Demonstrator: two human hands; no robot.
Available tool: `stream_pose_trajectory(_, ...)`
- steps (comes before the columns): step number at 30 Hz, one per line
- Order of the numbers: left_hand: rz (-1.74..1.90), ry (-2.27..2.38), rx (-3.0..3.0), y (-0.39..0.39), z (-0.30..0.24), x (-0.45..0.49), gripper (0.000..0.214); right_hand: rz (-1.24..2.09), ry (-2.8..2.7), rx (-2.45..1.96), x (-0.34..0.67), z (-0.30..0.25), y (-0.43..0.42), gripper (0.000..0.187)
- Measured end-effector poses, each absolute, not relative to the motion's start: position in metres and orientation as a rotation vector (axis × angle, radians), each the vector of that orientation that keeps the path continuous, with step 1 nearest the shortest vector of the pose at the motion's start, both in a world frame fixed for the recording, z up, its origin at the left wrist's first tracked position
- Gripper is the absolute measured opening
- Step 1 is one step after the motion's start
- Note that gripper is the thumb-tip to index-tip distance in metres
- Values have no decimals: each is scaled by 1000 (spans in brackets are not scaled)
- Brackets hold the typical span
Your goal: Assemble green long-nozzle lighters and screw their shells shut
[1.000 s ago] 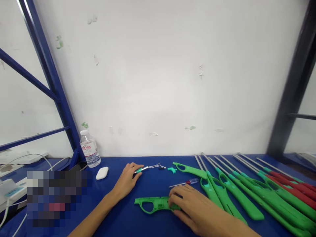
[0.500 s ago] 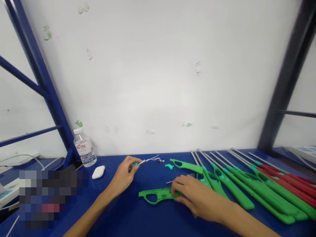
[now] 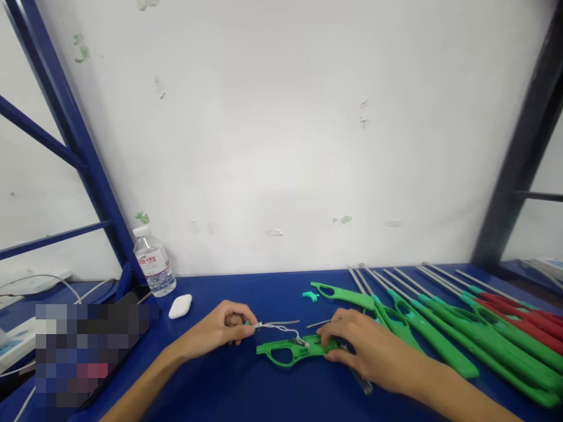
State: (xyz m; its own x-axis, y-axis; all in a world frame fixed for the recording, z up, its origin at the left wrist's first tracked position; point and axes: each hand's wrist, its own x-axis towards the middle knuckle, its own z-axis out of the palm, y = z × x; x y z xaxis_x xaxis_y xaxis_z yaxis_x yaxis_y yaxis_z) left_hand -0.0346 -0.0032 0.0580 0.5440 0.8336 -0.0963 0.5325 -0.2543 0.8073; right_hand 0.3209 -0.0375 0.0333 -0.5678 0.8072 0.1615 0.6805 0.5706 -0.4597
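Note:
My left hand [image 3: 222,331] is closed, pinching a small part with white wires [image 3: 281,327] and a thin metal rod trailing to the right. A bit of teal shows at its fingertips. The wires' far end rests over an open green lighter handle half [image 3: 285,353], which lies on the table. My right hand [image 3: 360,346] has its fingers and thumb around the right end of that handle half. Beside the thumb, partly hidden, is a clear, dark-tinted piece [image 3: 361,381]. Beyond the fingers lie another green handle half [image 3: 347,298] and a teal trigger [image 3: 311,296].
Several green lighters [image 3: 444,340] and red lighters [image 3: 510,316] with long metal stems lie at the right. A water bottle [image 3: 153,264], a white rounded case [image 3: 180,306] and a black item [image 3: 132,328], partly pixelated, are at the left. A white wall stands behind the blue table [image 3: 211,392].
My left hand has moved down, bringing the wires over the handle half. The clear piece has come into view below my right hand, which still grips the handle half.

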Motion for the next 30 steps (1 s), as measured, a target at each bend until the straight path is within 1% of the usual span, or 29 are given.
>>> stream_pose_trajectory(7,394,1077,1944,-9,65,-29,27,523,-2441,-1218,321,30,-35,14)
stream_pose_trajectory(13,428,1141,1943,-13,71,-24,36,522,-2438,-1251,318,34,-37,11)
stream_pose_trajectory(17,421,1182,1983,-15,73,-21,38,519,-2442,-1260,317,34,-38,11)
stream_pose_trajectory(24,327,1220,2095,-14,66,-21,27,498,-2457,-1258,318,32,-36,14)
stream_pose_trajectory(30,275,1246,2148,-14,64,-21,23,480,-2471,-1263,318,33,-38,14)
